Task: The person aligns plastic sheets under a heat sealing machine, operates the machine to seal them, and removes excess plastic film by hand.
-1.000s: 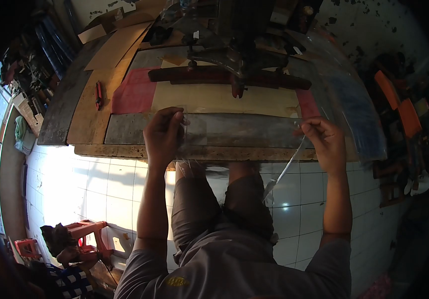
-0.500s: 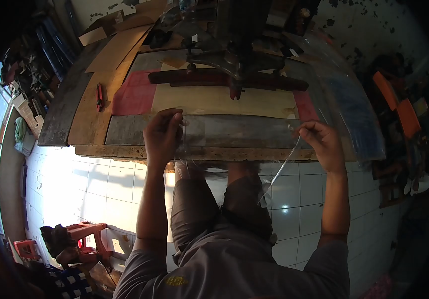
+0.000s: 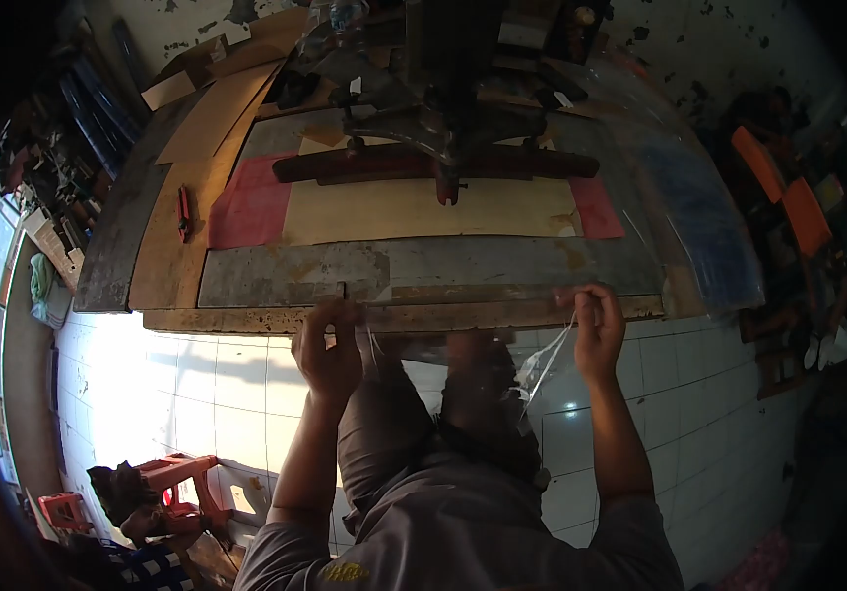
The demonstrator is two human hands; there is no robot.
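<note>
A clear plastic sheet (image 3: pixel 539 372) stretches between my two hands and hangs down over the table's front edge, its creases catching white light. My left hand (image 3: pixel 329 350) is closed, thumb and fingers pinching the sheet's left end just in front of the edge. On the other side, my right hand (image 3: pixel 598 335) pinches the right end with closed fingers. Beyond them, a long dark press bar (image 3: pixel 448 165) stands above a pale yellow sheet (image 3: pixel 423 212). Pink-red material (image 3: pixel 248 202) shows at both ends of the yellow sheet. Much of the clear plastic is hard to make out.
A red cutter knife (image 3: pixel 184 214) lies on brown board at the left. Cardboard pieces (image 3: pixel 212 118) are behind it. Blue-tinted clear plastic (image 3: pixel 704 227) covers the table's right side. A red stool (image 3: pixel 182 483) stands on the floor at the lower left.
Both hands have moved toward my body, from over the tabletop to its front edge, drawing the plastic sheet along. My right hand has also shifted left. The view has tilted slightly.
</note>
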